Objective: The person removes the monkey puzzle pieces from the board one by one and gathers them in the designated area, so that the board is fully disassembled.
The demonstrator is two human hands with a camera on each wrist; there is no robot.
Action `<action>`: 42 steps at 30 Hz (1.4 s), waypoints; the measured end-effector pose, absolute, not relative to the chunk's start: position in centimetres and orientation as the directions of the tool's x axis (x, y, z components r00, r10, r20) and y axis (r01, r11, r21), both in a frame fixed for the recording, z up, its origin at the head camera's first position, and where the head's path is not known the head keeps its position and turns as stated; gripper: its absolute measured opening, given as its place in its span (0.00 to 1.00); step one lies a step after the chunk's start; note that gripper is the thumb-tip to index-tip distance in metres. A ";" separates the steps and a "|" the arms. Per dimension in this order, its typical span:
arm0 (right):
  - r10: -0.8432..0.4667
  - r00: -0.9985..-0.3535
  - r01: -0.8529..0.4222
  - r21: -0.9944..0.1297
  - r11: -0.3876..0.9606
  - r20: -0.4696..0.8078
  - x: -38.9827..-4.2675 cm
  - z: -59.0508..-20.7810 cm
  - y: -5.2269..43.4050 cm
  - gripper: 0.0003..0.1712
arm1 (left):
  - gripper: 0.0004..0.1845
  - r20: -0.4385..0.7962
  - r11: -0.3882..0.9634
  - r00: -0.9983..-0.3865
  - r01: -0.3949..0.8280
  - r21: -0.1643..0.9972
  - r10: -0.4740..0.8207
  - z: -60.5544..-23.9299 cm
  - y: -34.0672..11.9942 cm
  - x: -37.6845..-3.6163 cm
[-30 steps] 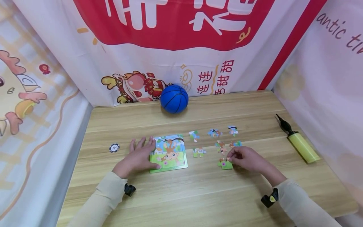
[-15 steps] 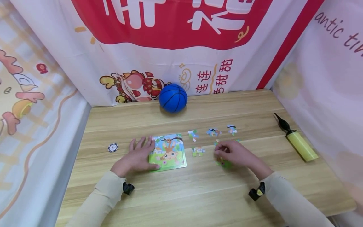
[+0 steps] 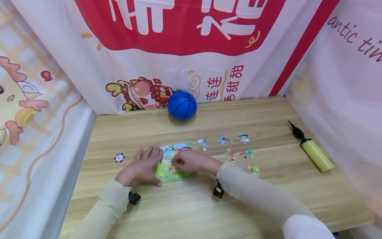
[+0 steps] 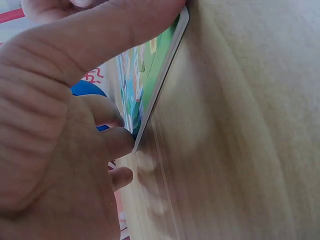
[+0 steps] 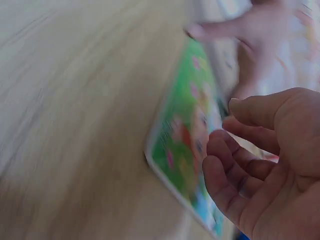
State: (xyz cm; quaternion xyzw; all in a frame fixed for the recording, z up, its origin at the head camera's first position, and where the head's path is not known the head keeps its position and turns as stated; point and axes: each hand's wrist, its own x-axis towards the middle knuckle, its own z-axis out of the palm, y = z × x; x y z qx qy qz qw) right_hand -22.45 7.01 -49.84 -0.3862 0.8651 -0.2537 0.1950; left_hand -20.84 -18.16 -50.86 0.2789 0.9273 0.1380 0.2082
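A puzzle board point(image 3: 170, 179) with a printed monkey scene lies on the wooden table, partly covered by both hands. My left hand point(image 3: 142, 168) rests at its left side, fingers spread at the upper corner and thumb at the lower one. Over the board's middle, my right hand point(image 3: 191, 161) has curled fingers and pinches a puzzle piece mostly hidden by the fingertips. In the right wrist view, the board point(image 5: 172, 160) is blurred beneath the curled right hand point(image 5: 270, 160). The left wrist view has the left thumb point(image 4: 115, 35) across the board's edge.
Several loose puzzle pieces lie right of the board, including a blue one point(image 3: 243, 138) and a green-brown one point(image 3: 253, 168). A blue ball point(image 3: 182, 105) sits at the back. A poker chip point(image 3: 119, 157) lies left, a yellow hand pump point(image 3: 316, 154) right.
My right hand has moved left from the loose pieces to above the board. The green piece with a pink flower has gone from its place on the table. The left hand stays at the board.
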 end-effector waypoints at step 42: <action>-0.596 -0.795 -0.270 -0.814 0.515 -0.113 -18.6 -50.9 12.6 0.07 | 0.74 -0.313 0.807 -0.764 0.433 0.402 0.565 -51.8 -18.7 -21.1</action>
